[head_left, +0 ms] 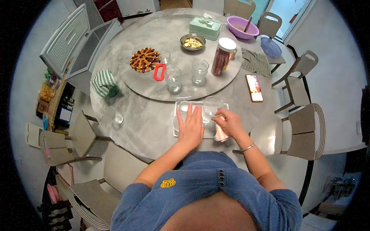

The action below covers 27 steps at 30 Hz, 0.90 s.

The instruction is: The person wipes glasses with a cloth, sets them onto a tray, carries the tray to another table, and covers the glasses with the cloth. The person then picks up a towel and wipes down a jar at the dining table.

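My left hand (189,130) lies over the left part of a clear tray (209,133) at the table's near edge, its fingers stretched out and spread. Clear glassware sits in that tray, including a small glass (184,105) by my left fingertips and a larger clear piece (212,102) at the back right. At the tray's right side, my right hand (231,124) is closed on a pink-and-white cloth (221,134), which hangs below the fingers. Both hands partly cover the tray's contents.
On the turntable (154,89) stand glass cups (199,72), a lidded jar (222,57), a metal bowl (192,42), a green tissue box (205,27) and a brown lattice trivet (145,60). A phone (254,88) lies right; a tipped glass (114,115) and striped cloth (104,83) lie left. Chairs (304,131) surround the table.
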Available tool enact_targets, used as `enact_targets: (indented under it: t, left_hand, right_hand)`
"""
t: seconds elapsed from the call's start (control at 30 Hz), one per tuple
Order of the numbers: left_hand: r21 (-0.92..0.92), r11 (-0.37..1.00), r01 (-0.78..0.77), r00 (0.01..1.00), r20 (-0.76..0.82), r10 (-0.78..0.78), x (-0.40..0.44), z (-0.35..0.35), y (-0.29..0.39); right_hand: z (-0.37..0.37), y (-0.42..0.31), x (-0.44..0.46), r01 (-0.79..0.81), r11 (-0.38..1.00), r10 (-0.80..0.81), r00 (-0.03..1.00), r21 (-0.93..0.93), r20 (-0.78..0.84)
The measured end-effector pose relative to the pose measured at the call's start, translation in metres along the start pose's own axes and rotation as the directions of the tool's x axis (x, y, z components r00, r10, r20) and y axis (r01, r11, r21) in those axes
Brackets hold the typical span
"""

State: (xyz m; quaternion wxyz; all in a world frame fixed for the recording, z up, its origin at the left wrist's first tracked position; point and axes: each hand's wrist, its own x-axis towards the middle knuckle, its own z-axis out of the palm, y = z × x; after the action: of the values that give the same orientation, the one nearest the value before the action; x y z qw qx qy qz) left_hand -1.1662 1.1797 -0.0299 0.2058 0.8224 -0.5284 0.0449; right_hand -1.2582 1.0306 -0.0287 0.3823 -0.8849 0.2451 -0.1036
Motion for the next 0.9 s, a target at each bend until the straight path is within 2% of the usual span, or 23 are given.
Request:
enact_targets:
  t: [0.07,0.3,0.4,0.47,0.57,0.83,0.9]
  left_hand:
    - [-0.02,0.999,0.037,0.999,0.017,-0.036,0.003,0.004,-0.002]
    - [0.077,0.995,0.07,0.993,0.086,-0.076,0.006,0.019,-0.013]
    - [0.1,0.993,0.063,0.995,0.074,-0.071,0.005,0.021,-0.013]
    - [0.152,0.985,0.078,0.983,0.155,-0.102,0.006,0.019,-0.011]
    - [0.109,0.991,0.076,0.986,0.138,-0.091,0.005,0.022,-0.014]
    - [0.137,0.986,0.097,0.984,0.137,-0.116,0.002,0.024,-0.013]
    - [0.136,0.985,0.11,0.983,0.135,-0.128,0.001,0.023,-0.013]
  right_hand:
    - [0.012,0.005,0.009,0.047,0.989,-0.051,0.998,-0.138,-0.028]
    - [0.035,0.011,0.021,0.154,0.976,-0.167,0.983,-0.156,-0.073]
    - [0.037,0.009,0.022,0.123,0.981,-0.13,0.991,-0.147,-0.037]
    - [0.039,0.011,0.023,0.121,0.981,-0.126,0.992,-0.152,-0.027]
    - [0.044,0.014,0.024,0.115,0.981,-0.119,0.993,-0.158,-0.016]
    - [0.053,0.021,0.024,0.149,0.97,-0.148,0.989,-0.192,0.018]
    - [0.051,0.019,0.022,0.107,0.981,-0.098,0.993,-0.162,0.063]
